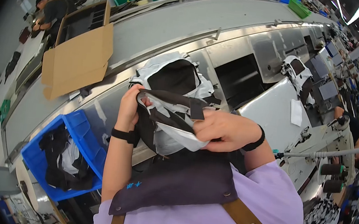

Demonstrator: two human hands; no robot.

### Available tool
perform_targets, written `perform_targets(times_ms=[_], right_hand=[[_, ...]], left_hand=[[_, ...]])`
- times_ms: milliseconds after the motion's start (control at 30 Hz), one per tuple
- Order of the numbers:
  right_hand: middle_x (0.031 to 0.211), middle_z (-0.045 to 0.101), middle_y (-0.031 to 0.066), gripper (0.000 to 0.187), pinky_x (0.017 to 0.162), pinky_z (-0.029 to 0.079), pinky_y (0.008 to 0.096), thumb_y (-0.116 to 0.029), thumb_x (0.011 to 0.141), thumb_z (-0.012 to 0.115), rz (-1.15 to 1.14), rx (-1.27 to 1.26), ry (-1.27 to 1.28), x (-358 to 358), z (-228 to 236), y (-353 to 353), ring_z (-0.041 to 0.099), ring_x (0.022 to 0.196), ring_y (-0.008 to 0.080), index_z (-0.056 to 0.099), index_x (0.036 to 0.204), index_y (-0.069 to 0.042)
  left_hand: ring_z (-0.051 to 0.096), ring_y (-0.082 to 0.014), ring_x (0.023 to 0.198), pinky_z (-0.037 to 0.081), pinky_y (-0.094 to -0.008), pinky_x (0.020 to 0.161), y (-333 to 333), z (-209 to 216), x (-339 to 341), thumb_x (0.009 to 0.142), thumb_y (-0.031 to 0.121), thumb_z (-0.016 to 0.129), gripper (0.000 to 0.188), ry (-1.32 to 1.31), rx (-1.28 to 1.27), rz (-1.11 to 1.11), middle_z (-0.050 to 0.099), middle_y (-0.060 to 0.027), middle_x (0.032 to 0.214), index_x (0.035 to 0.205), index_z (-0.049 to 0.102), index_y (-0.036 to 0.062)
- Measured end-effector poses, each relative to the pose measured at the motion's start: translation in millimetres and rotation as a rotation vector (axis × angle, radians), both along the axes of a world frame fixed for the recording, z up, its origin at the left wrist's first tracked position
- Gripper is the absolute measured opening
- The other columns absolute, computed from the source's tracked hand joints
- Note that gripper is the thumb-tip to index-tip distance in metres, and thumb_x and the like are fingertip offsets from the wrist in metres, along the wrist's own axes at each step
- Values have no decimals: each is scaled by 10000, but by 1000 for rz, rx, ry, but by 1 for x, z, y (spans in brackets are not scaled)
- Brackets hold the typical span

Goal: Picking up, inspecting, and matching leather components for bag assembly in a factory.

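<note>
Both my hands hold up a black and light-grey fabric piece [167, 121] in front of my chest. My left hand [129, 108] grips its left edge, fingers curled over the dark cloth. My right hand [224, 131] clutches the right side, thumb over a grey panel. Each wrist wears a black band. Behind the piece lies a pile of similar grey and black fabric pieces [176, 75] on the metal bench [223, 50]. My dark apron with brown straps covers a lilac shirt below.
A blue bin [79, 132] with dark cloth stands at lower left. A flattened cardboard box [78, 59] lies on the conveyor surface. A sewing machine [334, 151] is at right. Another person [51, 9] works far left; more fabric [296, 70] sits at upper right.
</note>
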State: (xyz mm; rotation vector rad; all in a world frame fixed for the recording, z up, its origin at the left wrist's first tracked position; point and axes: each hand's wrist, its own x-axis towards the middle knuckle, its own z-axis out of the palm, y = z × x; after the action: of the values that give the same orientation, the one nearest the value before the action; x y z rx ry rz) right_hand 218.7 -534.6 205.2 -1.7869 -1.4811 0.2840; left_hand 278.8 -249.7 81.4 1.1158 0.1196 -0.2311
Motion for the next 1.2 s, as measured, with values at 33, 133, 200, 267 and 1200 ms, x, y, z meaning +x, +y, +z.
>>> perform_targets(times_ms=[33, 133, 200, 267, 1200], right_hand=[[798, 557, 75, 61, 810, 427, 430, -15, 772, 643, -19, 75, 49, 2, 1, -6, 513, 765, 308, 586, 755, -27], [803, 566, 45, 59, 966, 405, 440, 2, 742, 665, -94, 155, 111, 8, -18, -9, 546, 793, 250, 631, 778, -32], [821, 563, 39, 90, 967, 406, 418, 3, 737, 667, -120, 163, 90, 7, -27, -5, 554, 815, 234, 626, 806, -37], [826, 570, 23, 100, 1068, 353, 460, 13, 732, 659, -143, 208, 142, 4, -31, -2, 564, 827, 219, 639, 817, -37], [992, 621, 10, 117, 775, 433, 231, -153, 953, 619, -373, 13, 756, 49, -90, -18, 537, 877, 73, 605, 945, -38]], left_hand=[[524, -146, 641, 455, -287, 671, 4, -3, -4, 978, 175, 436, 193, 162, -191, -83, 500, -30, 647, 958, 567, 34], [566, -188, 727, 495, -348, 789, 2, -17, -25, 996, 240, 458, 202, 55, -157, -67, 554, -66, 786, 1043, 521, 54], [598, -263, 938, 458, -385, 930, -2, -14, -46, 983, 248, 482, 325, -150, -37, 125, 555, -143, 1106, 1234, 449, 45], [596, -293, 1009, 435, -394, 978, 0, 4, -68, 965, 236, 509, 401, -250, -22, 264, 533, -169, 1200, 1299, 415, 34], [675, -236, 871, 498, -333, 867, 31, -40, -112, 937, 241, 573, 403, 28, -457, -539, 688, -179, 936, 1207, 517, -53]])
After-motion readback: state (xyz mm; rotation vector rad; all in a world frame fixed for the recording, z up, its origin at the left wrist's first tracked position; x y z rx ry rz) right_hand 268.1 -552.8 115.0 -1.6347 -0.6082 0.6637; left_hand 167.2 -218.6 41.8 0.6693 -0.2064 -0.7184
